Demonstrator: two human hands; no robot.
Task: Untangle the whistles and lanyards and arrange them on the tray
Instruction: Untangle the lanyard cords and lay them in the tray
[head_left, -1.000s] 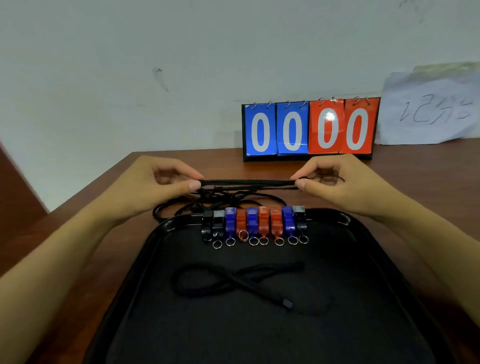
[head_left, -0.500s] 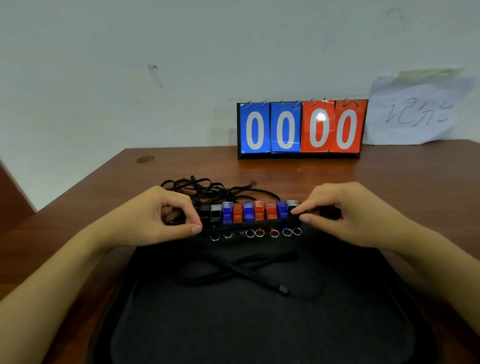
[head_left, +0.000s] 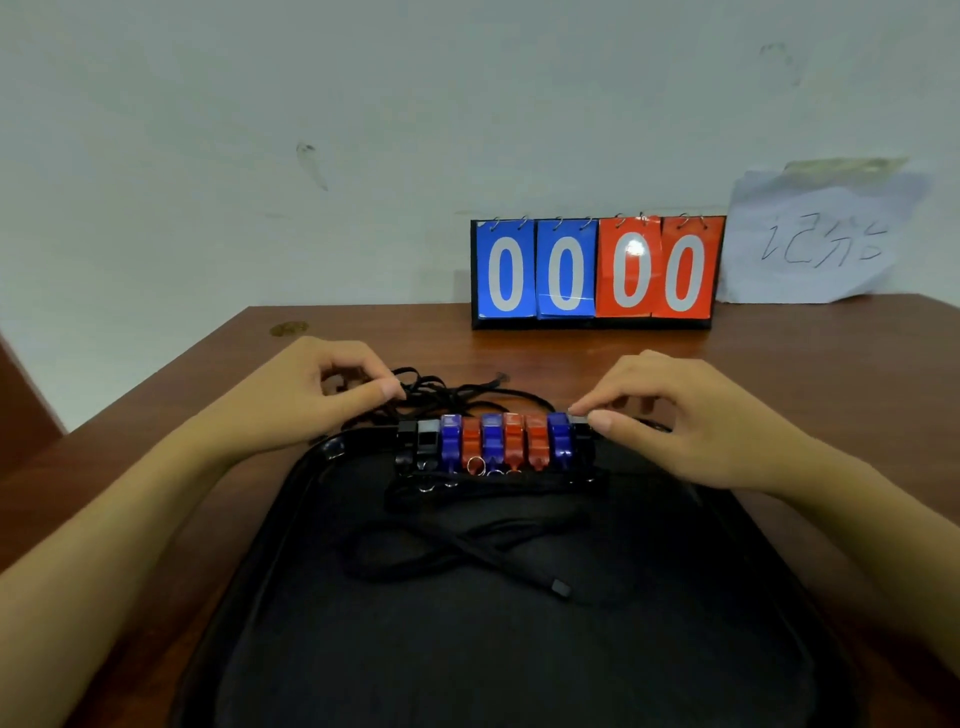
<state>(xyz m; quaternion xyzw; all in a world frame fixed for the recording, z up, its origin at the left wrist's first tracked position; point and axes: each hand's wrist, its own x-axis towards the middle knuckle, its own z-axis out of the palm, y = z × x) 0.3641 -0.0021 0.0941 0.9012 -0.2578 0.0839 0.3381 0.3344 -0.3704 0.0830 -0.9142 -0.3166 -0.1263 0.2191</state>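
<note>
A black tray (head_left: 291, 519) fills the near part of the table. Along its far edge stands a row of several whistles (head_left: 493, 441) in black, blue and red, key rings pointing toward me. A folded black lanyard (head_left: 498, 488) lies straight just in front of the row, across the rings. A second lanyard (head_left: 467, 551) sits looped mid-tray, its clasp to the right. Behind the whistles a tangle of lanyards (head_left: 457, 392) rests on the table. My left hand (head_left: 311, 400) pinches cords at the tangle's left side. My right hand (head_left: 675, 415) has thumb and forefinger together at the rightmost black whistle.
A flip scoreboard (head_left: 592, 270) reading 0000 stands at the back of the brown table (head_left: 779, 364) against the wall. A white paper sheet (head_left: 815, 239) with handwriting leans to its right. The table's left edge runs diagonally past my left forearm.
Both hands carried a folded lanyard from above the tangle down onto the tray in front of the whistles and let it go. They have since moved back up to the tangle and the row's right end.
</note>
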